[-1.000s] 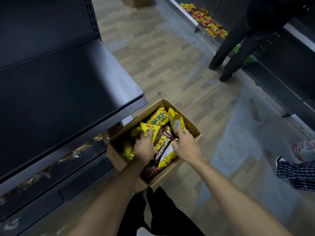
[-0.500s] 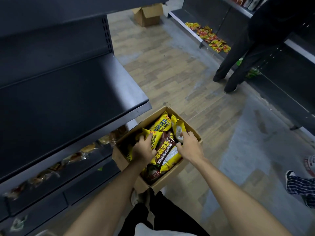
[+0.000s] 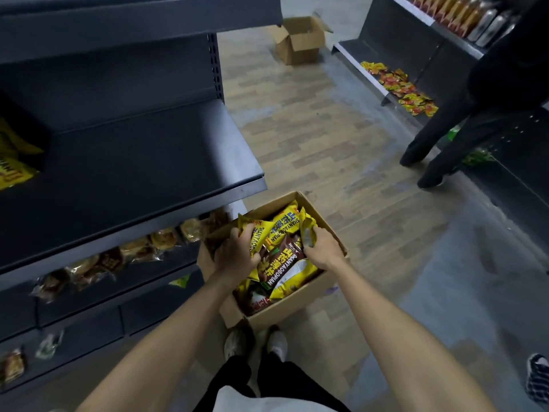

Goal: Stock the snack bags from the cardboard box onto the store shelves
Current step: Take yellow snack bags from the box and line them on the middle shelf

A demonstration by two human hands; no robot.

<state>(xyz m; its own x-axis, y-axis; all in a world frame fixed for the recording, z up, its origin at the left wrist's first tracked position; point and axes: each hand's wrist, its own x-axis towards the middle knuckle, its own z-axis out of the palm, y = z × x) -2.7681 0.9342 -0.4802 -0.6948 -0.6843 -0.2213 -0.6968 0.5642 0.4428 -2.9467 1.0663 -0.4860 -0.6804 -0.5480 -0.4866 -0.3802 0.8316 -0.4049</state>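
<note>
— Dark shelving (image 3: 142, 162) fills the left; on the wooden floor beside it sits the cardboard box (image 3: 300, 307), packed with yellow snack bags (image 3: 285, 269).
— And the hands?
— Both are inside it. The left hand (image 3: 236, 257) clutches one bag; the right hand (image 3: 322, 248) pinches another bag's edge.

The dark shelf (image 3: 142, 162) at left is mostly bare, with yellow bags (image 3: 13, 162) at its far-left end. Its front edge overhangs the cardboard box (image 3: 297, 304) below.
</note>
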